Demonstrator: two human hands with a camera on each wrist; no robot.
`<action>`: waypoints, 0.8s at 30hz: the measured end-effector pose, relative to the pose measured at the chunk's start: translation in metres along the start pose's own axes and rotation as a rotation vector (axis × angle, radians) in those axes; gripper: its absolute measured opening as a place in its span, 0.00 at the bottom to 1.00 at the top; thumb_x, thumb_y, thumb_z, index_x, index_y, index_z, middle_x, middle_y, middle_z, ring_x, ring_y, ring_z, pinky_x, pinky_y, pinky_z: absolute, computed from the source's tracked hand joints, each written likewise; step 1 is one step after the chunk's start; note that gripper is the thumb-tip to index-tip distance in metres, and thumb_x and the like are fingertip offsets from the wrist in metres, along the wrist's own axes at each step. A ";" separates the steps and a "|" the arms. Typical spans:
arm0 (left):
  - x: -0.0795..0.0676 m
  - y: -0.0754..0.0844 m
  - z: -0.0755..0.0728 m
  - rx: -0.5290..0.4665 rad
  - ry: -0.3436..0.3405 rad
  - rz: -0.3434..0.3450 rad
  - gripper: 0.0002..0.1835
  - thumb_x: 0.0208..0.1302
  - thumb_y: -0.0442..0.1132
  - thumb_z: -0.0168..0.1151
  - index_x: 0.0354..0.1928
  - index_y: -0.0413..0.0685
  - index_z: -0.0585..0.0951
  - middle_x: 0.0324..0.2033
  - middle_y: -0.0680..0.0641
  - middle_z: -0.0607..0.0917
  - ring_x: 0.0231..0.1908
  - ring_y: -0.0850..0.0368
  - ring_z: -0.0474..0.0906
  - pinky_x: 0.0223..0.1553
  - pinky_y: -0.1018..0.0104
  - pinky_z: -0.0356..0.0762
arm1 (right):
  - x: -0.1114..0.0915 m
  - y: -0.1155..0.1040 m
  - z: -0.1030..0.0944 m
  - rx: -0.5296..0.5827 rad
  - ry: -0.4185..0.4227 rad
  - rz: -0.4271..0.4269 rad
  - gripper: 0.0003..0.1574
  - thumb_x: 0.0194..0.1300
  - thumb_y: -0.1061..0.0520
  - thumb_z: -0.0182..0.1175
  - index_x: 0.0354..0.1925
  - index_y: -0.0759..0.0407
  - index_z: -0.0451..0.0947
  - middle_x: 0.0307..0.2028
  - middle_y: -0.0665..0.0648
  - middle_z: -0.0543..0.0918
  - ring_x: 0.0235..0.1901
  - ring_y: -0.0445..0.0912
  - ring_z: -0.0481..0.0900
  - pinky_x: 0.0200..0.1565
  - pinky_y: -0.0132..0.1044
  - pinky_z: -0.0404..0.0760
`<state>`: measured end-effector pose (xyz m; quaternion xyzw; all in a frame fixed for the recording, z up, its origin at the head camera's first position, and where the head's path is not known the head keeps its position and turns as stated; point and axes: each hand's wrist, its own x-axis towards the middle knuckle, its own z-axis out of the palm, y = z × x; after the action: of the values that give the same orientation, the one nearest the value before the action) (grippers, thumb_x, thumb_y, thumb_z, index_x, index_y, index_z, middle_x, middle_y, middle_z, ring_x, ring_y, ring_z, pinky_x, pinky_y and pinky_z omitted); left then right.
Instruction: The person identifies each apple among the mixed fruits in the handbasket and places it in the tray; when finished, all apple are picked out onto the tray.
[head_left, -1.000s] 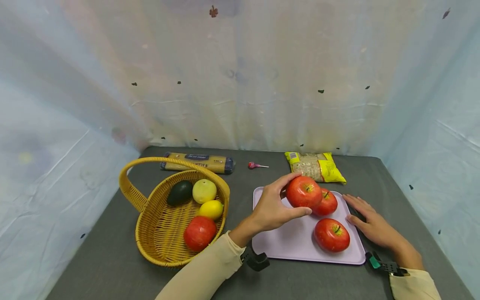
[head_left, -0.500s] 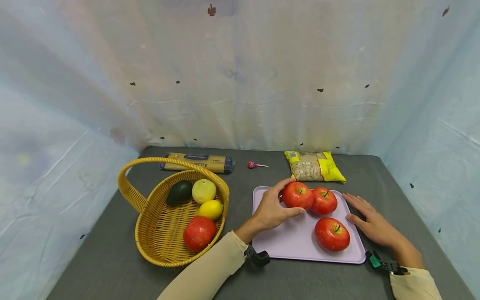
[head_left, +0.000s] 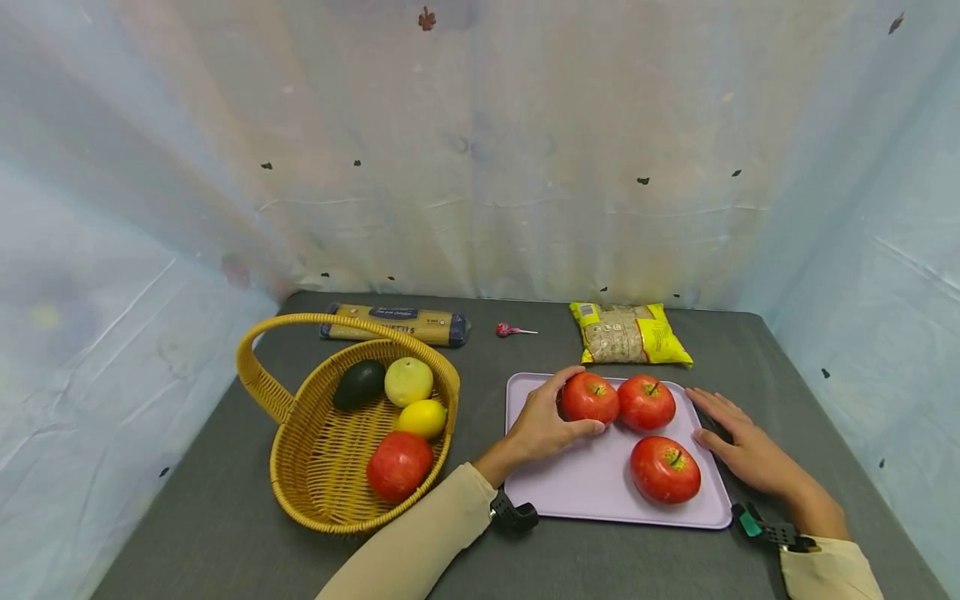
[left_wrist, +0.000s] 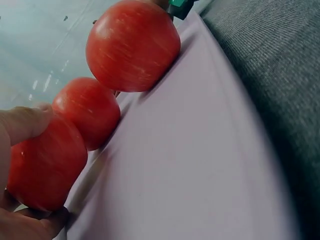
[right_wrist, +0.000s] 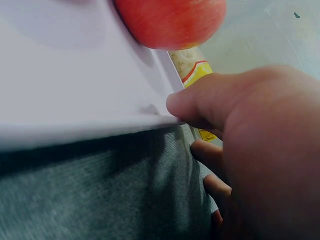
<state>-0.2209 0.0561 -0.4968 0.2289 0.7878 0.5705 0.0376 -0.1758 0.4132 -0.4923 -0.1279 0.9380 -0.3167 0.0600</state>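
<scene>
My left hand [head_left: 542, 423] grips a red apple [head_left: 590, 397] from its left side, thumb in front and fingers behind. That apple sits low over the back of a pale lilac tray [head_left: 555, 492], right beside a second apple [head_left: 647, 403]. In the left wrist view the thumb [left_wrist: 30, 122] lies across the gripped apple [left_wrist: 47, 162]. A third apple [head_left: 665, 470] stands nearer the tray's front right. My right hand [head_left: 750, 450] rests at the tray's right edge with fingers extended; its thumb [right_wrist: 195, 102] touches the rim in the right wrist view.
Left of the tray stands a yellow wicker basket [head_left: 330, 467] with a tall handle, holding a dark green avocado [head_left: 360, 384], a yellow-green round fruit [head_left: 408, 382], a lemon [head_left: 422, 419] and a red fruit [head_left: 400, 467]. Behind lie a spaghetti pack [head_left: 420, 327], a lollipop [head_left: 513, 330] and a yellow bag [head_left: 630, 335].
My left hand has lowered the apple toward the tray and shifted it left, so it no longer overlaps the apple behind. The right hand has stayed at the tray's edge.
</scene>
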 end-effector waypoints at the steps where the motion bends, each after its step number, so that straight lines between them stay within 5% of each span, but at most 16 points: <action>1: 0.000 0.000 0.000 0.003 -0.001 -0.005 0.48 0.60 0.43 0.85 0.80 0.48 0.71 0.67 0.45 0.85 0.63 0.57 0.83 0.68 0.62 0.80 | 0.000 0.000 0.000 0.000 0.000 0.000 0.48 0.80 0.48 0.63 0.87 0.55 0.55 0.81 0.80 0.57 0.80 0.83 0.46 0.66 0.91 0.50; 18: -0.002 0.011 -0.003 0.210 0.016 -0.081 0.52 0.59 0.48 0.87 0.82 0.48 0.69 0.70 0.46 0.83 0.68 0.47 0.81 0.72 0.50 0.78 | 0.000 -0.004 0.000 -0.013 0.000 0.008 0.48 0.80 0.49 0.63 0.87 0.56 0.56 0.81 0.79 0.59 0.79 0.83 0.48 0.64 0.91 0.55; 24: -0.008 0.033 -0.008 0.228 0.032 -0.137 0.55 0.58 0.52 0.86 0.84 0.51 0.66 0.76 0.44 0.77 0.73 0.42 0.77 0.72 0.47 0.79 | 0.000 -0.002 0.000 -0.012 -0.003 0.006 0.48 0.80 0.49 0.63 0.87 0.56 0.56 0.81 0.79 0.59 0.79 0.84 0.48 0.65 0.91 0.53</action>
<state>-0.2056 0.0534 -0.4652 0.1683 0.8618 0.4770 0.0378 -0.1752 0.4116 -0.4911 -0.1259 0.9401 -0.3108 0.0615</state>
